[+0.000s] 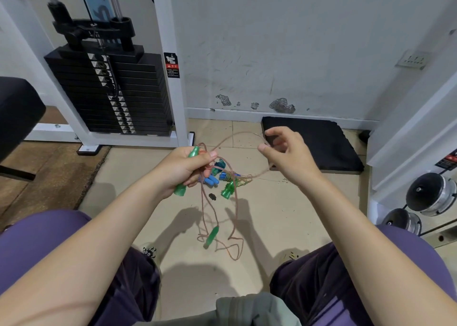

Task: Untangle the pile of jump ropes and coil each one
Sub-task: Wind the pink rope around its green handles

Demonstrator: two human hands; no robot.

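My left hand [184, 168] grips a green jump-rope handle [181, 188] together with a few turns of thin pinkish rope [235, 202]. My right hand [284, 152] pinches the same rope, which arcs between both hands. Loops of it hang down to the floor, where the second green handle [211, 236] dangles. Beyond my hands a pile of other ropes [226, 177] with blue and green handles lies on the tiles.
A black weight stack [116, 90] in a white frame stands at the left. A black foam mat [314, 145] lies by the wall. Dumbbells [430, 192] sit on a rack at the right. My knees frame the tiled floor [284, 214].
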